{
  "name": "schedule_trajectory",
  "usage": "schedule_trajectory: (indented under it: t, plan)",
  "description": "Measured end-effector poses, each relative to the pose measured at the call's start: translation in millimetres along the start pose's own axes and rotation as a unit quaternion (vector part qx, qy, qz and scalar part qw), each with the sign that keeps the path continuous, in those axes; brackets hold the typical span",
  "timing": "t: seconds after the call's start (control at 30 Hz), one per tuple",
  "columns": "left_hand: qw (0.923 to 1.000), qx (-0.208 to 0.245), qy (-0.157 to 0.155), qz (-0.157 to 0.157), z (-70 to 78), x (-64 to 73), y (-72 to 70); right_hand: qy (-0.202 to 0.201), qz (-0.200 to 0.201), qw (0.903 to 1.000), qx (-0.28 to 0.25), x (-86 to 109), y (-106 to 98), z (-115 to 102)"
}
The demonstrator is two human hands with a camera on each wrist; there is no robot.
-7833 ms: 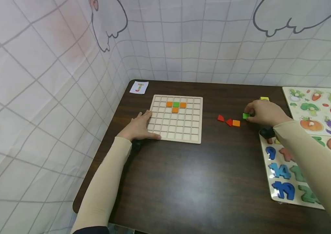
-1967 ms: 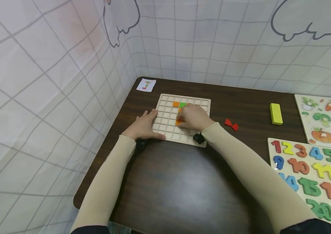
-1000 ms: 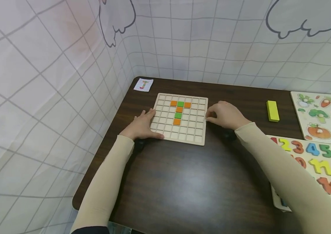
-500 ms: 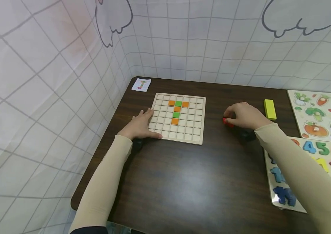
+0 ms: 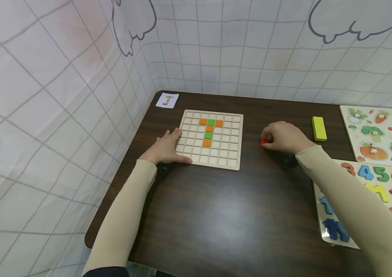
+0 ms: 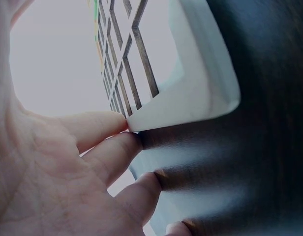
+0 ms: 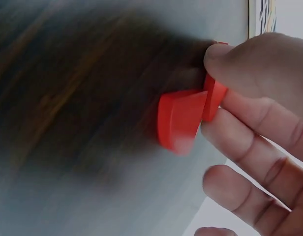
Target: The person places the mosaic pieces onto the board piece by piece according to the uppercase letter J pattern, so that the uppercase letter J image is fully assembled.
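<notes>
My left hand is spread at the left side of a pale wooden grid board, its thumb at the front edge. In the left wrist view, the index fingertip touches the board's corner. Orange and green square tiles form a T on the grid, including a green tile and a lowest orange tile. Right of the board, my right hand pinches a red tile between thumb and fingers. A second red tile with a curved side lies against it on the table.
A yellow block lies behind the right hand. At the right are a vegetable puzzle board and a number puzzle board, partly under the right forearm. A small card with a coloured J lies at the back left.
Since the oldest frame, a green and an orange tile have joined the column on the board. The right hand went from the board to the red tiles and pinches one. The left hand stays.
</notes>
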State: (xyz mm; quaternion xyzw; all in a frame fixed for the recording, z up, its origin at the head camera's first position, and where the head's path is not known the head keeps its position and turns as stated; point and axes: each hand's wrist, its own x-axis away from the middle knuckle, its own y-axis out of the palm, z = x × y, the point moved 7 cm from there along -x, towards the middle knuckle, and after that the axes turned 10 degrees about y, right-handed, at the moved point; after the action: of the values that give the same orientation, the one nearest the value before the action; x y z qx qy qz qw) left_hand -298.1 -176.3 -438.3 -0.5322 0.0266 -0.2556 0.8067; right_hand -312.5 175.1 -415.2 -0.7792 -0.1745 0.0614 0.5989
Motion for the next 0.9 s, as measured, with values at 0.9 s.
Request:
schedule_trajectory:
  t: [0.9]
  plan:
    - [1.0,0.003,-0.007,-0.002,0.2,1.1,-1.1,-0.104,0.011,0.9939,-0.035,-43.6,23.4,-129.3]
